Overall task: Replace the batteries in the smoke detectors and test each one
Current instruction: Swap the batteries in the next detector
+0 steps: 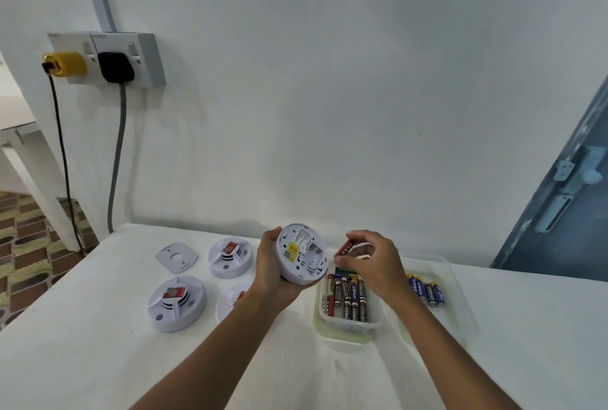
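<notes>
My left hand (pixel 273 273) grips a round white smoke detector (pixel 302 253) above the table, its labelled back turned toward me. Just right of it, my right hand (pixel 373 260) pinches a red battery (pixel 343 247) between thumb and fingertips. Below that hand a clear tray (pixel 348 327) holds several black-and-red batteries (pixel 348 296). A second clear tray (pixel 457 304) to the right holds several blue batteries (pixel 427 291). Three more white smoke detectors lie on the table: one at the back (pixel 232 256), one at front left (pixel 176 303), one partly hidden behind my left forearm (pixel 232 306).
A white mounting plate (pixel 176 257) lies at the table's back left. The white table (pixel 98 360) stands against a white wall. A double socket (pixel 108 59) with a yellow and a black plug sits on the wall at the left, cables hanging down. A blue door (pixel 566 208) stands at right.
</notes>
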A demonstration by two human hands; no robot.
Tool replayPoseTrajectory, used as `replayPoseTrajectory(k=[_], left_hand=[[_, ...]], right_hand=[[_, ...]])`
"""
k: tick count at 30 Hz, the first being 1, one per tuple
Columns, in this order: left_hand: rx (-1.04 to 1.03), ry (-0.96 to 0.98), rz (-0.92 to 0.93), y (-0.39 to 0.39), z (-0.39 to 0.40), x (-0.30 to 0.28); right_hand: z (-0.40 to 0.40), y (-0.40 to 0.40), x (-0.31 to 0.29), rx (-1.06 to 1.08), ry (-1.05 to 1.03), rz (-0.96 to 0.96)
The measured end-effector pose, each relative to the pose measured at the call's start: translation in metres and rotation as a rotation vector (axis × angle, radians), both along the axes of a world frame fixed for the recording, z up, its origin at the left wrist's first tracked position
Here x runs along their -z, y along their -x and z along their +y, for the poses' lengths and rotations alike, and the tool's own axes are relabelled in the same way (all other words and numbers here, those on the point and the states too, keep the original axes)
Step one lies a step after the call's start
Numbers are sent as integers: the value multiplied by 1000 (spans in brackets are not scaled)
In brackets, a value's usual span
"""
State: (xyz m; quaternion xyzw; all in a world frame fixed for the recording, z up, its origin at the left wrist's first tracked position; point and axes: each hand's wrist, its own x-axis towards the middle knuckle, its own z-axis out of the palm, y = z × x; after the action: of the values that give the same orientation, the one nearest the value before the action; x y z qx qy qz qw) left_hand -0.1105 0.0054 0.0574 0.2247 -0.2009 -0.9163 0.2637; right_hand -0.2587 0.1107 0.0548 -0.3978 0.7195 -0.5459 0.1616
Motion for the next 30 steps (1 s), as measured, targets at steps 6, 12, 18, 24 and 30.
replayPoseTrajectory(k=[6,12,18,24,30], left_hand=[[91,53,69,5,7,-13],[41,63,51,5,6,-21],[-8,48,1,3,5,-20],[-29,8,-38,3,7,-14],[-43,-22,-94,-1,7,-6]], right_hand=[[-4,-16,-29,-221,84,24],[-7,-15,-31,-212,73,367],[2,-34,-13,-38,41,866],[4,-47,-11,-117,81,1092],[5,-40,-2,-325,-66,1128]])
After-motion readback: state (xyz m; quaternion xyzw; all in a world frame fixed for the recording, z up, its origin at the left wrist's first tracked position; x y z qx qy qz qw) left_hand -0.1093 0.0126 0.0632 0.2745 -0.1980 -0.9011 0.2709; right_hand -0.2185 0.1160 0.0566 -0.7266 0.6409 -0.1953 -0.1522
